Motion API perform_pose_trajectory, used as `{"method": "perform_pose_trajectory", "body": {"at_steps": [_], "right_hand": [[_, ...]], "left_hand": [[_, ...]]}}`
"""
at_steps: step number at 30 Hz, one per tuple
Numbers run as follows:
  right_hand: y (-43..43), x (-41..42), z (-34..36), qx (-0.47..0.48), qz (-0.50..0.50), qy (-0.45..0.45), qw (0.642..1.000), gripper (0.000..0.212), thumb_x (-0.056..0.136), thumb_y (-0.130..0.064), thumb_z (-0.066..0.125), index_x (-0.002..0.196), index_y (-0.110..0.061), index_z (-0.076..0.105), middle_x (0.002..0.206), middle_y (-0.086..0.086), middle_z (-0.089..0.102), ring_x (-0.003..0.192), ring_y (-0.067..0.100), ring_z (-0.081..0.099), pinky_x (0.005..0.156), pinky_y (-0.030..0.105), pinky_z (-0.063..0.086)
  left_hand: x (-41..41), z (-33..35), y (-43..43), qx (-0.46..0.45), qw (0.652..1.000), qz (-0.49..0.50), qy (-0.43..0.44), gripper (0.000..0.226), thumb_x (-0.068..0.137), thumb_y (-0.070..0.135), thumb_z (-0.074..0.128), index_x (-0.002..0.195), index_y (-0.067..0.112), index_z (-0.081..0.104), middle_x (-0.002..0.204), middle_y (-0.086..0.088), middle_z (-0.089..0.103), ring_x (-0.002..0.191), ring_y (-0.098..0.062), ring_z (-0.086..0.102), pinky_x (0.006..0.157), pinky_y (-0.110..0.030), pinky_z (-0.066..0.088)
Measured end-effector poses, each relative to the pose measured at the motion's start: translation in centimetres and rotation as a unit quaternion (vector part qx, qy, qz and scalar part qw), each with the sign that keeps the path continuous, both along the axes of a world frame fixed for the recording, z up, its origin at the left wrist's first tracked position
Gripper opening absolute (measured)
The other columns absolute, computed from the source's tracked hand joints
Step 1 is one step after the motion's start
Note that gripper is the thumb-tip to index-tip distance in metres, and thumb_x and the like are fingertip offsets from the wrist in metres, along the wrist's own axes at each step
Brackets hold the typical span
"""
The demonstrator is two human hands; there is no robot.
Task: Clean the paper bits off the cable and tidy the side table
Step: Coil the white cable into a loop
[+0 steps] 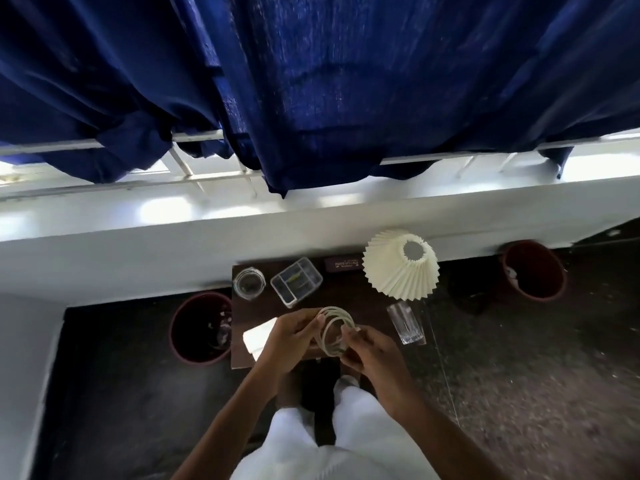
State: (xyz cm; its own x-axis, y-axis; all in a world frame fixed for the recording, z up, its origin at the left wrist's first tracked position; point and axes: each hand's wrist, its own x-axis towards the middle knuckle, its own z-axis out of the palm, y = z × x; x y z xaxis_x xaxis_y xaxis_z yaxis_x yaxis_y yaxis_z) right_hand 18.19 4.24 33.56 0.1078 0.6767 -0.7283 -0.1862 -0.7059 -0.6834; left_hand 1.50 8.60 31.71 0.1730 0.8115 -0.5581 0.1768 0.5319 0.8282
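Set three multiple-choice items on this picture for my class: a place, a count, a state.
1. Where is the drinking glass? A) beside the jar B) next to the lampshade C) on the windowsill
2. How many bins stand on the floor? A) one B) two C) three
3. How is the cable? A) coiled B) stretched straight C) knotted

1 B: it stands just by the lampshade. 2 B: one on each side of the side table. 3 A: left hand and right hand hold its loops.

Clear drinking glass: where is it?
Head view: the clear drinking glass stands near the dark wooden table's right edge, between the pleated cream lampshade and the right hand.
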Motion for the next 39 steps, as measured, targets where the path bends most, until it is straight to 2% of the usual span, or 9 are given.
{"method": "perform_pose_trajectory", "body": {"at_steps": [4,8,13,18,25,28,32,35,39], "right_hand": [[2.3,2.5,-6.3,-0.036,-0.016,-0.032,0.999,0.014,0.094,-0.022,0.068,0.097,-0.009,0.072,0.099,0.015,0.073,0.094,0.028,0.073,0.073,0.030,0.061],[4.8,3.8,-14.7,-0.077,-0.017,-0.074,0.994,0.020,0.095,-0.021,0.067,0.101,-0.003,0.071,0.087,0.015,0.074,0.079,0.024,0.071,0.076,0.036,0.061],[7.8,4.9,-24.2,-0.084,-0.001,-0.178,0.980,0.021,0.094,-0.029,0.066,0.109,-0.015,0.070,0.091,0.009,0.074,0.084,0.026,0.073,0.086,0.050,0.060],[10.8,6.1,-31.7,-0.050,0.007,-0.209,0.977,0.030,0.093,-0.028,0.070,0.112,-0.007,0.069,0.102,0.014,0.074,0.097,0.030,0.072,0.092,0.052,0.056],[13.0,6.9,-37.0,-0.052,-0.060,-0.210,0.974,0.024,0.092,-0.021,0.072,0.110,-0.005,0.069,0.093,0.013,0.074,0.063,0.005,0.067,0.085,0.044,0.061],[13.5,7.1,-37.9,-0.041,-0.061,-0.243,0.967,0.014,0.091,-0.020,0.073,0.098,-0.009,0.067,0.083,0.008,0.073,0.075,0.023,0.072,0.089,0.050,0.058],[13.8,7.2,-38.7,-0.040,-0.037,-0.290,0.956,0.047,0.089,-0.034,0.073,0.121,-0.001,0.063,0.117,0.020,0.070,0.115,0.036,0.065,0.103,0.053,0.047],[13.8,6.8,-38.6,-0.050,-0.029,-0.298,0.953,0.052,0.090,-0.041,0.070,0.122,-0.001,0.062,0.117,0.020,0.070,0.115,0.038,0.064,0.103,0.055,0.046],[12.9,6.2,-37.2,-0.042,-0.050,-0.328,0.943,0.039,0.090,-0.045,0.069,0.100,-0.008,0.067,0.096,0.013,0.074,0.093,0.038,0.071,0.086,0.056,0.055]], "left_hand": [[3.8,-5.0,0.6,-0.023,0.996,0.081,0.040,0.022,0.100,0.012,0.060,0.121,0.007,0.067,0.112,-0.014,0.074,0.095,-0.018,0.074,0.075,-0.025,0.060],[7.8,-11.6,1.7,-0.152,0.965,0.214,0.002,0.018,0.101,0.010,0.059,0.114,0.006,0.071,0.103,-0.017,0.075,0.094,-0.028,0.070,0.092,-0.048,0.057],[10.7,-20.4,4.8,-0.205,0.921,0.327,-0.056,0.021,0.100,0.005,0.055,0.117,0.005,0.068,0.100,-0.013,0.068,0.095,-0.029,0.067,0.084,-0.043,0.054],[12.7,-27.9,7.9,-0.143,0.947,0.287,0.033,0.034,0.097,0.000,0.060,0.130,0.003,0.064,0.123,-0.017,0.070,0.118,-0.034,0.066,0.106,-0.052,0.051],[14.0,-32.9,10.5,-0.094,0.963,0.237,0.087,0.032,0.097,0.010,0.056,0.126,0.017,0.069,0.102,0.011,0.067,0.088,0.006,0.060,0.064,0.005,0.041],[14.2,-33.8,11.0,-0.092,0.972,0.196,0.093,0.033,0.095,0.005,0.054,0.122,0.015,0.071,0.102,0.011,0.068,0.100,-0.004,0.065,0.068,0.007,0.041],[14.5,-34.5,11.5,-0.076,0.978,0.159,0.116,0.037,0.092,0.000,0.053,0.121,0.013,0.072,0.107,0.007,0.073,0.113,-0.012,0.068,0.075,0.007,0.041],[14.4,-34.5,11.5,-0.054,0.979,0.145,0.131,0.037,0.096,0.002,0.053,0.127,0.012,0.070,0.122,-0.001,0.073,0.114,-0.009,0.066,0.076,0.011,0.034],[13.7,-32.7,10.6,-0.073,0.974,0.185,0.108,0.033,0.099,0.008,0.054,0.124,0.021,0.071,0.103,0.016,0.069,0.094,0.007,0.062,0.078,0.006,0.040]]}}
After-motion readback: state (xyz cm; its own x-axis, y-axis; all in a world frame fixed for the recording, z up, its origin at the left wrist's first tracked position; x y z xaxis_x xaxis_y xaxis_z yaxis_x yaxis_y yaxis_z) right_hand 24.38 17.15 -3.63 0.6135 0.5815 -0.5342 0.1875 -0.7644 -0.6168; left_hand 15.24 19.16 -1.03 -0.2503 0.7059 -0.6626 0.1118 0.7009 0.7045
